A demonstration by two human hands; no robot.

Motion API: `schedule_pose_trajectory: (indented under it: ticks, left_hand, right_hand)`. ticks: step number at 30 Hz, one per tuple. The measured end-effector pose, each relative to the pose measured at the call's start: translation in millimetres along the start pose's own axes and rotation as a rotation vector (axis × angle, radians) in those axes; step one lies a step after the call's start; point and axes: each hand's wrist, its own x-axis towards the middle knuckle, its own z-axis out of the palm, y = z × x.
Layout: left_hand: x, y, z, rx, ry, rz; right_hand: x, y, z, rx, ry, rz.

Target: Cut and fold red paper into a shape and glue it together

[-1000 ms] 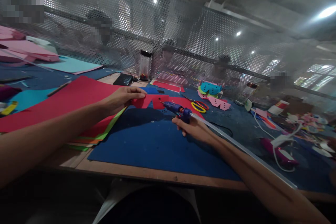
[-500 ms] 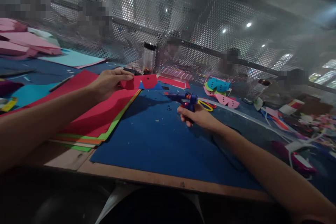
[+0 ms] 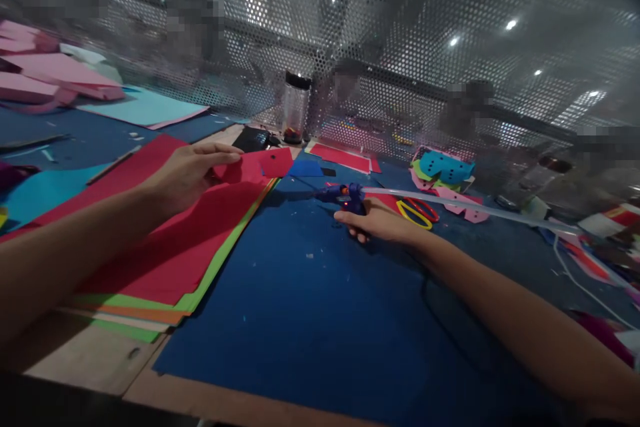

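Between the thumb and fingers of my left hand [image 3: 193, 170] is a red foam piece [image 3: 260, 165] with small dark holes, held above a stack of coloured sheets [image 3: 200, 233], red on top. My right hand [image 3: 373, 219] grips a blue glue gun [image 3: 347, 199], its small red light lit and its nozzle pointing left, toward the red piece but apart from it. A long clear glue stick [image 3: 450, 199] runs out of the gun's back to the right. Scissors with yellow and red handles [image 3: 415, 213] lie just beyond my right hand.
A blue mat [image 3: 280, 320] covers the table. Behind it stand a clear jar with a black lid [image 3: 296, 107] and a perforated metal screen [image 3: 400, 33]. Cut blue foam pieces with holes [image 3: 447, 167] lie at the right back; pink pieces [image 3: 55, 70] are piled far left.
My view has tilted down and shifted left. My left hand has drawn the red piece away from the glue gun, and a blue piece behind now shows more. The gun stays in my right hand.
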Motion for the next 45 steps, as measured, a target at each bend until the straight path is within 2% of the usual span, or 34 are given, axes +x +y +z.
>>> schedule_pose_trajectory:
  ticks: [14,28,35,39,45]
  left_hand:
    - [-4,4,1.9,-0.027,0.111,-0.013]
    - [-3,0,-1.4,-0.002,0.068,-0.068]
    - [-4,1,-0.6,0.007,0.068,-0.076]
    - [-7,1,2.7,0.035,0.074,-0.056]
    - [-11,-6,6.2,0.046,-0.014,-0.092]
  right_hand:
    - [16,11,-7,-0.006,-0.097,0.064]
    - [21,6,-7,-0.031,-0.136,0.108]
    - [17,12,-7,0.051,-0.099,0.074]
    - [9,12,-7,0.116,-0.031,0.043]
    - [-9,-3,-3,0.110,0.055,0.026]
